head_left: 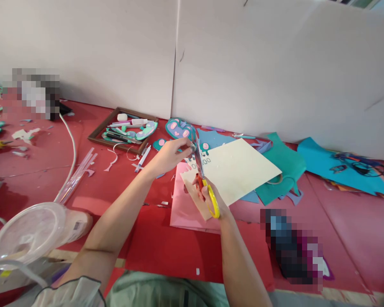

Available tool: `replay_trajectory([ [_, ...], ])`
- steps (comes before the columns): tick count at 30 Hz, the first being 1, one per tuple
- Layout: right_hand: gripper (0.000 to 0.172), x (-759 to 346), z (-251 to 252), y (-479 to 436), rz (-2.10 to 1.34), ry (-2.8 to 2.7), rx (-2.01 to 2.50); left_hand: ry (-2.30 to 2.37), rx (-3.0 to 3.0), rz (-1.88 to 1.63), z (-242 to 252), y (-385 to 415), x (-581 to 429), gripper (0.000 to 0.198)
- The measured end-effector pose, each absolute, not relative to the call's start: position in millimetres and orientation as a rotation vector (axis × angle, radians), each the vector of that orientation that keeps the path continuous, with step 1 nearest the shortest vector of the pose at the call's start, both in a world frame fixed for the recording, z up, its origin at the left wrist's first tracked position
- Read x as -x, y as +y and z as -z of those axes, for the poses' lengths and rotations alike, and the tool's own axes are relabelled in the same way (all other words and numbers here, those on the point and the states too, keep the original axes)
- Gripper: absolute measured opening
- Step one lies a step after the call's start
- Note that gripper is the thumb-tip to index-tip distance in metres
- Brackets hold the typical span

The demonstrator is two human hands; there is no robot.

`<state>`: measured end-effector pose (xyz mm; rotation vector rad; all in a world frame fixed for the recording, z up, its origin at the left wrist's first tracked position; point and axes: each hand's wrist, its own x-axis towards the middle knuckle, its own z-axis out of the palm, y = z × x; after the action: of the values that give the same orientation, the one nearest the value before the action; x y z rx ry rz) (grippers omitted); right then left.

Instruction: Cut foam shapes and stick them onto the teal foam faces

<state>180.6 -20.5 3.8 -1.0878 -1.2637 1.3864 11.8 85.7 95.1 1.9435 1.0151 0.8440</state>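
My right hand (208,197) is closed around the handles of the scissors (215,202), which are yellow and red. Their metal blades point up and away from me. My left hand (174,155) is closed in a pinch beside the upper blades; whatever lies between its fingertips is too small to make out. Below the hands, a cream foam sheet (240,170) with small drawn rings near its left corner rests over a pink sheet (179,215). Just beyond my left hand is a teal and purple foam shape (179,127) with pink spots.
A brown tray (97,133) of pens and foam pieces stands at the back left. Green (280,170) and blue sheets (320,155) lie to the right. A clear plastic tub (28,232) is at the near left, by a white cable (73,157). A pale wall (259,64) closes off the back.
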Motion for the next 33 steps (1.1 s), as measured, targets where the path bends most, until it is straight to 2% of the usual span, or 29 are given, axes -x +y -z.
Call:
replay_trajectory([
  [33,0.032,-171,-26,-18,-1.491,-0.977,1.222,0.96,-1.998,-0.794,-94,91,-3,0.019],
])
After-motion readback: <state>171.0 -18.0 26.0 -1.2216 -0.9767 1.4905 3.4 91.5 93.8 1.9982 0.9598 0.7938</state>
